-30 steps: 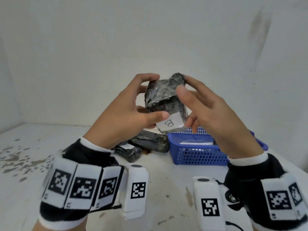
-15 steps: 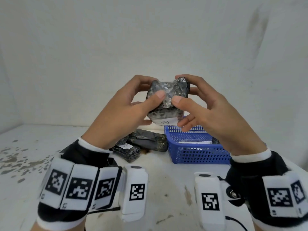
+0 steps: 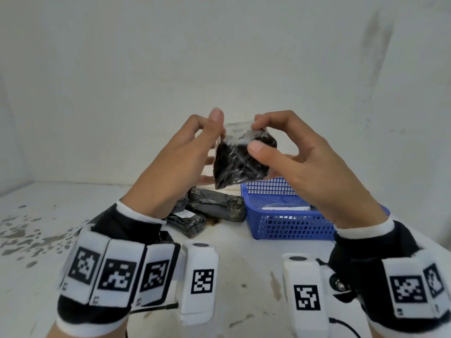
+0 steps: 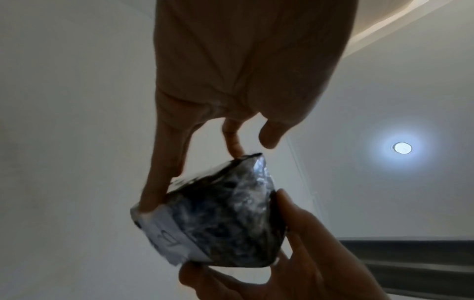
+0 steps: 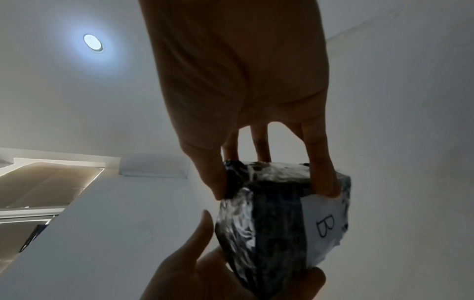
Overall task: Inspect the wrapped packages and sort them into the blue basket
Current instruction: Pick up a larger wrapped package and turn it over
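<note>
Black plastic-wrapped package (image 3: pixel 240 162), white label marked B, held aloft, tilted; two more packages (image 3: pixel 214 206) beside the blue basket (image 3: pixel 292 225) on the table.

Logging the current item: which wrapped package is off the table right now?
The package with the B label, held up between both hands; the other dark packages lie beside the blue basket.
</note>
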The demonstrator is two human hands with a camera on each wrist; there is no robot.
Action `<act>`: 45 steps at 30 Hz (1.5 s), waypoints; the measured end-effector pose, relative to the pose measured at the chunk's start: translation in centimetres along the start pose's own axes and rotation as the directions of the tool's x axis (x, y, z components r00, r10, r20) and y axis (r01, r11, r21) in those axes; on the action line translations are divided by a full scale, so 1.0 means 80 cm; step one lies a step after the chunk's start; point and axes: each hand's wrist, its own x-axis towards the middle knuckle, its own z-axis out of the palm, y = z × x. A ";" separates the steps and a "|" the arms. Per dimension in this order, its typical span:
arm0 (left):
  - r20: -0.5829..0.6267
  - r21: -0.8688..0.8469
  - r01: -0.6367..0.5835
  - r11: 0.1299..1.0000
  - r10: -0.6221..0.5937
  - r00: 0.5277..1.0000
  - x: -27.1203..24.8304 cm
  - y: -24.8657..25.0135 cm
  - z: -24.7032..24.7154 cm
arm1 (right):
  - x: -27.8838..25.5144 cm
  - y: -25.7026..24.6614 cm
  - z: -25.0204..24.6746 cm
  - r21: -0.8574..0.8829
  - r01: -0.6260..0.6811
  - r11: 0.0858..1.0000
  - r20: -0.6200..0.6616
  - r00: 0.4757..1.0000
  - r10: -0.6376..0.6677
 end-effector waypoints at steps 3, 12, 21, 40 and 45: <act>0.013 -0.072 0.096 0.993 -0.095 0.995 0.001 0.000 -0.001 | -0.001 -0.002 0.003 0.052 0.017 0.998 0.010 1.000 -0.018; 0.034 -0.037 0.072 0.997 -0.070 0.997 0.000 0.002 -0.004 | 0.007 0.012 0.002 0.128 -0.081 0.988 0.000 0.997 0.082; 0.026 0.071 0.003 0.997 -0.005 1.000 -0.002 0.001 -0.006 | 0.004 0.006 -0.002 0.062 -0.104 0.993 0.018 0.995 0.103; -0.033 0.113 -0.028 0.993 0.032 0.999 -0.002 0.001 0.000 | 0.002 0.004 -0.006 0.072 -0.077 0.994 -0.023 0.997 0.079; -0.027 0.087 -0.043 0.995 0.046 0.999 -0.002 0.000 -0.002 | 0.004 0.008 -0.004 0.004 -0.101 0.995 -0.021 0.995 0.101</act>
